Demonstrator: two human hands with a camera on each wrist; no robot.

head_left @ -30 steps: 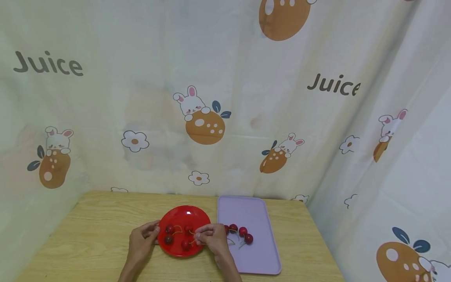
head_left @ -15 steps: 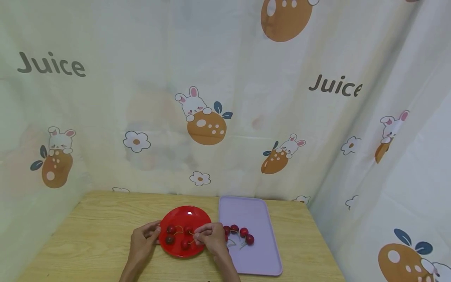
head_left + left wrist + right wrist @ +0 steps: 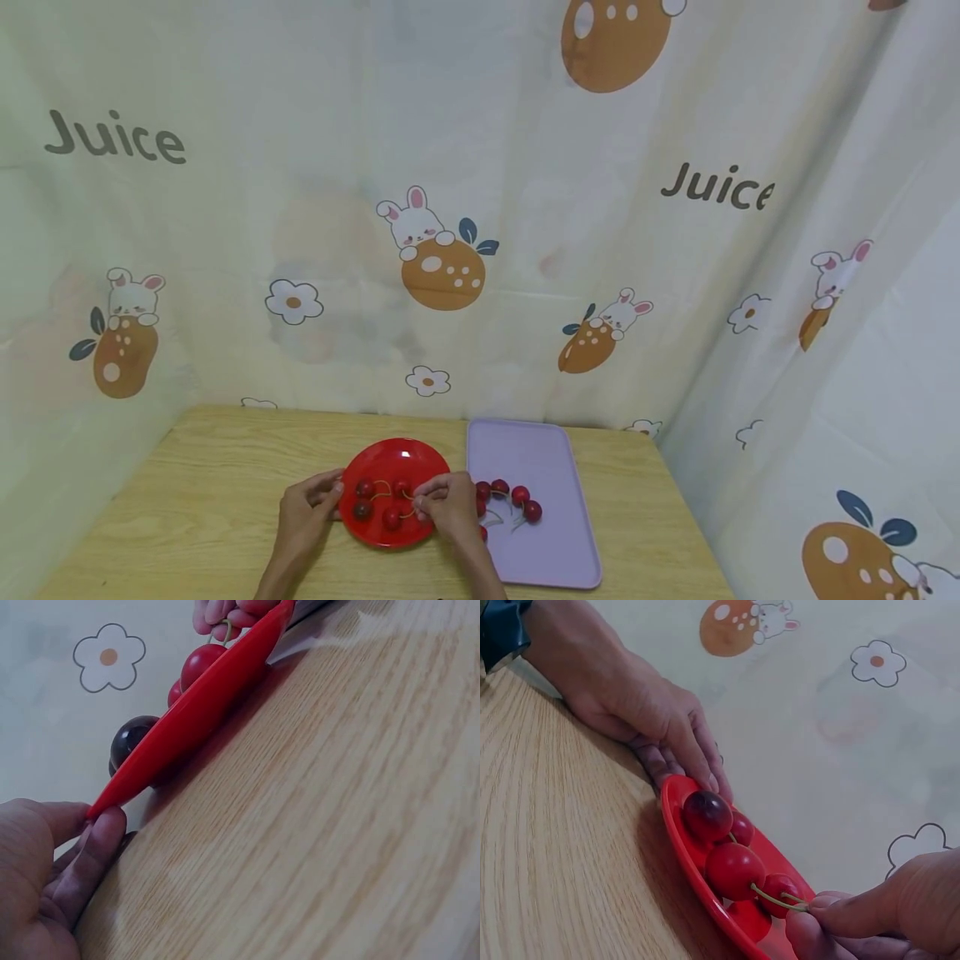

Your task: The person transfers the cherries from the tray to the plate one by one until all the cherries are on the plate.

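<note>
A round red plate (image 3: pixel 405 458) holds two pairs of cherries joined by their stems. My left hand (image 3: pixel 302 512) pinches the plate's left rim between thumb and fingers; in the left wrist view the plate looks slightly raised off the table on that side. Over the right part of the plate, my right hand (image 3: pixel 452 504) pinches the green stems (image 3: pixel 780 898) of one pair. That pair's front cherry (image 3: pixel 735 871) and rear cherry (image 3: pixel 401 488) are at the plate's surface. Nearer the left hand lie a dark cherry (image 3: pixel 707 815) and its redder partner (image 3: pixel 365 488).
A lilac tray (image 3: pixel 525 450) lies right of the plate, with several stemmed cherries (image 3: pixel 532 511) in a curve on it; the right hand and forearm overlap its left edge. Behind the wooden table (image 3: pixel 240 450) hangs a printed curtain (image 3: pixel 337 250).
The front cherry of the pinched pair has shifted slightly left on the plate. Both hands keep their grips, and the whole head view has drifted a little.
</note>
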